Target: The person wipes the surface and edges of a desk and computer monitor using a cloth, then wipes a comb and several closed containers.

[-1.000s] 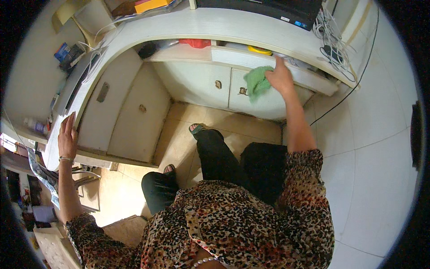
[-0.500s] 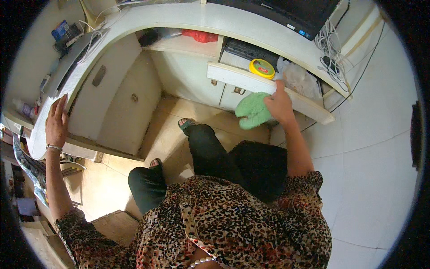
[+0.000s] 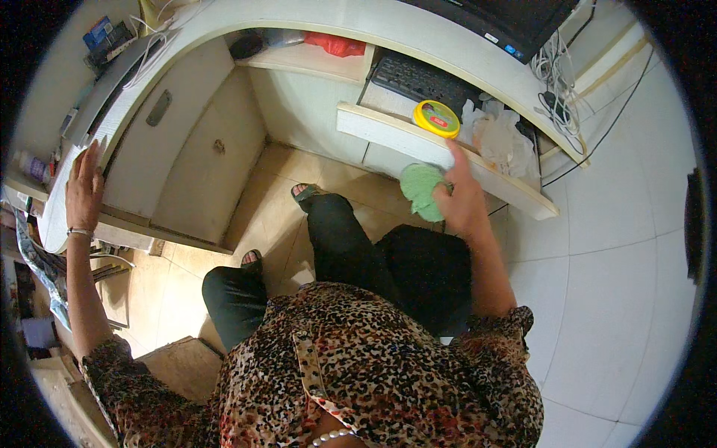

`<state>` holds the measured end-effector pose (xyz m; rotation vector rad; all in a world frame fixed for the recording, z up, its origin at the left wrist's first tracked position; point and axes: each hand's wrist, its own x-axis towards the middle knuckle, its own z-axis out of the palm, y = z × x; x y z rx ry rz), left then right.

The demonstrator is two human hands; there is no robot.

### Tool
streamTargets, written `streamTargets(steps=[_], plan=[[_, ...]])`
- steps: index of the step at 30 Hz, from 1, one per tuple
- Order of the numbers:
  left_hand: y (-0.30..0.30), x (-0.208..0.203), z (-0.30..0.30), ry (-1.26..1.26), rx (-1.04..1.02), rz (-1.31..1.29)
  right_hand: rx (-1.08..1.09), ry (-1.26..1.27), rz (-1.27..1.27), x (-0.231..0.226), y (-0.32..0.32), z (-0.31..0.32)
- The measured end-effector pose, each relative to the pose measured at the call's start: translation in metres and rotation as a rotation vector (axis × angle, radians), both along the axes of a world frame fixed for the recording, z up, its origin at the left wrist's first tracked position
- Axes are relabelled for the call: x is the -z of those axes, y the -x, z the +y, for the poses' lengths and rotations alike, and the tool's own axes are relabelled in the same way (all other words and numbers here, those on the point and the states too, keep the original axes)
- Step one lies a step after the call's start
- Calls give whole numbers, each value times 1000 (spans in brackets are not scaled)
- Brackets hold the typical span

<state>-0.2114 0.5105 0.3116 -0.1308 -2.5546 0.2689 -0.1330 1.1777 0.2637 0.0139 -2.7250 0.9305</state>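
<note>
The person's right hand [image 3: 464,203] grips a green cloth [image 3: 423,191], which bunches out to the left of the curled fingers. The index finger points forward and reaches the front panel of a white drawer [image 3: 385,131]; whether the fingertip presses on it or only meets its edge is hard to tell. The cloth hangs just in front of that panel, over the floor. The drawer stands open beneath a curved white bench [image 3: 299,16]. Inside it, just behind the panel and near the fingertip, sits a round yellow tub [image 3: 436,119]. A black keyboard [image 3: 426,81] lies farther back, and crumpled translucent plastic [image 3: 502,140] fills the right side.

Well apart, the left hand [image 3: 84,188] rests flat on the far left end of the bench, fingers extended and holding nothing, a bracelet [image 3: 80,232] at its wrist. To its right are pale cabinet doors [image 3: 198,153]. A shelf under the bench, left of the drawer, holds a red bag [image 3: 336,44]. A black screen [image 3: 493,21] stands on top, with tangled white cables [image 3: 554,89] to its right.
</note>
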Motion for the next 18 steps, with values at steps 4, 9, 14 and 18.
streamTargets(steps=[4, 9, 14, 18], plan=[[-23, -7, 75, -31, 250, -55, -211, 291, -170, -13, -19, -44], [-82, 52, 295, -1085, 912, -616, -560, 440, 14, -22, -27, -116], [-103, 93, 334, -1824, 581, -1048, -377, -113, 456, -32, 3, -71], [-106, 109, 310, -1931, 511, -1058, 422, -851, 509, -24, 35, 74]])
